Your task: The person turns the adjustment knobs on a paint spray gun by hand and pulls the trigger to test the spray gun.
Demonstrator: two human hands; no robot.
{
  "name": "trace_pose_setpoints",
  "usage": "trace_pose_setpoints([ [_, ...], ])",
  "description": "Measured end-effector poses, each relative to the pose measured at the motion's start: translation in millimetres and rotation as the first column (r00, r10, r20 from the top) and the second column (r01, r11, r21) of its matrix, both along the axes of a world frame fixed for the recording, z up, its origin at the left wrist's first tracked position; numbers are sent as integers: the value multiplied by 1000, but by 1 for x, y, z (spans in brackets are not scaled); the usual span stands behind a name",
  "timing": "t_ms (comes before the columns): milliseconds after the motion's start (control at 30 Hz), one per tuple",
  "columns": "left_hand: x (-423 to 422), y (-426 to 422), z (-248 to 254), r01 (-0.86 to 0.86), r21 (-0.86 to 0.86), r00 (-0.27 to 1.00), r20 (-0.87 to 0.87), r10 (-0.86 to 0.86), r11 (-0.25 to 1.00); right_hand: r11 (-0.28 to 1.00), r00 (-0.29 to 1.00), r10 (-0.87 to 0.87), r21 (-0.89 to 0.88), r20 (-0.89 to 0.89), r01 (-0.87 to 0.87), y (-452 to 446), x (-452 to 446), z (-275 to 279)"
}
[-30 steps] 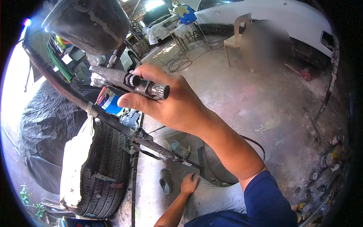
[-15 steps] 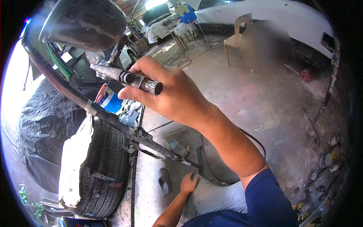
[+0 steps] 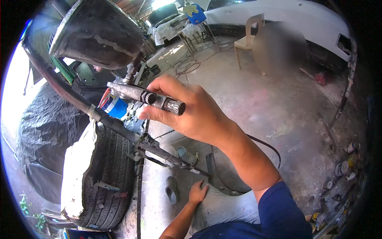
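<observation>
Presently, the right hand (image 3: 203, 109) is grasping the spray gun (image 3: 129, 91), left of the centre in the upper half of the frame. Its thumb is lying along the lower side of the gun, and the bent fingers are passing behind the upper side. Two ribbed knobs (image 3: 175, 107) are pointing toward the palm side. The dark cup (image 3: 99, 38) is sitting above the gun, at upper left of the frame, and it is leaning. The left hand (image 3: 197, 192) is holding no object; it is resting, released, upon the grey trousers (image 3: 223, 207) at bottom centre. Under the gun, a long bar (image 3: 113, 124) is crossing diagonally from upper left toward the centre. A tire (image 3: 109, 179) is standing at lower left, and a pale sheet (image 3: 76, 175) is covering its left side. One clog (image 3: 171, 190) is lying on the floor (image 3: 254, 99), left of the left hand. Behind the right forearm, a dark hose (image 3: 267, 145) is curving. At the upper right, a chair (image 3: 243, 42) is standing near the white car (image 3: 274, 12).
</observation>
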State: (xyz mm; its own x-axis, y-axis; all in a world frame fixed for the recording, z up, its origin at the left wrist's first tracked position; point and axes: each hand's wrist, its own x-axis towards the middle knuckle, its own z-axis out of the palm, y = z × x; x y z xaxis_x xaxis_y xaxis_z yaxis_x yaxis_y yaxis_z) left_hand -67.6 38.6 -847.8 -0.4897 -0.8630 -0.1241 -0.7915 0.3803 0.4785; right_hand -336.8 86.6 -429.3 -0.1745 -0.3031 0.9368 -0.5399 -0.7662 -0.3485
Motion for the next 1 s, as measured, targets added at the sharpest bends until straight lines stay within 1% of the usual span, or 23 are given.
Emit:
trace_pose_setpoints([
  [100, -1, 1, 0, -3, -1, 1000, 2, 3, 1000, 1000, 1000, 25, -4, 2, -25, 2, 3, 4],
  [200, 1, -2, -7, 1, -19, 1000, -6, -1, 1000, 984, 984, 172, -49, 54, -169, 6, 7, 6],
  [300, -1, -1, -3, -6, -6, 1000, -2, 6, 1000, 991, 991, 119, -61, 54, -116, 22, 9, 11],
  [400, -1, 0, -1, -3, -8, 1000, -3, 3, 1000, 993, 998, 64, -95, -3, -64, 20, 7, 12],
  [500, -3, 1, 3, -5, 0, 1000, -5, 5, 1000, 997, 999, 32, -76, -36, -34, 18, 5, 12],
  [600, -4, 1, 1, -9, 3, 1000, -5, 9, 1000, 987, 999, -9, -161, -52, 1, 7, 5, 13],
  [800, -5, 1, 2, -17, 9, 1000, 5, 17, 1000, 993, 997, -73, -99, -35, 69, 4, 2, 22],
  [900, -6, 3, 5, -24, 4, 1000, 5, 24, 1000, 982, 993, -110, -156, -34, 104, 1, 3, 23],
  [1000, -7, 3, 6, -22, -4, 1000, -2, 22, 1000, 988, 998, -47, -151, -33, 42, 3, 6, 24],
])
